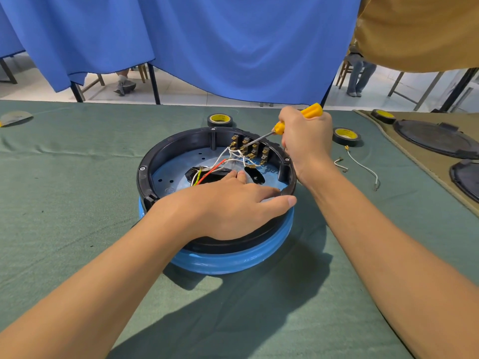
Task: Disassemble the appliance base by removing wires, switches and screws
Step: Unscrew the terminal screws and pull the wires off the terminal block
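Note:
A round appliance base (166, 154) with a black rim and blue skirt lies open side up on the green cloth. Inside, a row of switches (250, 147) sits at the far wall, joined by white, red and yellow-green wires (215, 165). My left hand (228, 203) rests over the near rim, fingers straight and reaching inside, thumb along the rim. My right hand (305, 141) grips a yellow-handled screwdriver (311, 111), whose metal tip points at the switch terminals.
Two loose white wires (363, 167) lie right of the base. Rolls of black tape (219, 120) (346, 136) stand behind it, a third at the far right (383, 116). Black covers (435, 138) rest on a tan cloth at right. A blue curtain hangs behind the table.

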The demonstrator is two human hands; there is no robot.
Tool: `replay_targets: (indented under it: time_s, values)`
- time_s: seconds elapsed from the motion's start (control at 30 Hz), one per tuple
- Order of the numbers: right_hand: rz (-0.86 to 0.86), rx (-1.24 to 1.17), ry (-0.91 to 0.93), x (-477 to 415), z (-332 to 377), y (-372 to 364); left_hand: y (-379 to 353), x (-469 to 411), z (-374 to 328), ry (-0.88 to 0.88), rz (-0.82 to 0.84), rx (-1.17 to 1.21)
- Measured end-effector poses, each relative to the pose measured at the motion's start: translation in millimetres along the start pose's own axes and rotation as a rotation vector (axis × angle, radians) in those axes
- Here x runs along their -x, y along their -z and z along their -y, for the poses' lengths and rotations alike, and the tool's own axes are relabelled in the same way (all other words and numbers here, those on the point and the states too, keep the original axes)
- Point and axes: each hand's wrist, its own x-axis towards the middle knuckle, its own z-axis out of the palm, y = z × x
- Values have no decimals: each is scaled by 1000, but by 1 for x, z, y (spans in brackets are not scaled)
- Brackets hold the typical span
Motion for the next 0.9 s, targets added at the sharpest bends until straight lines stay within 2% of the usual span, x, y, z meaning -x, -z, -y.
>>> replay_targets:
  time_s: [0.3,0.43,0.7,0.9]
  values:
    - [-1,172,352,12,-1,2,-1,-1,1,0,-6,-5]
    - [-22,170,417,13,0,1,-2,-2,1,-4,1,-12]
    - [9,190,410,12,2,2,-2,-3,0,-15,-7,-25]
    - [16,131,275,9,2,2,-2,-2,1,-3,-10,-13]
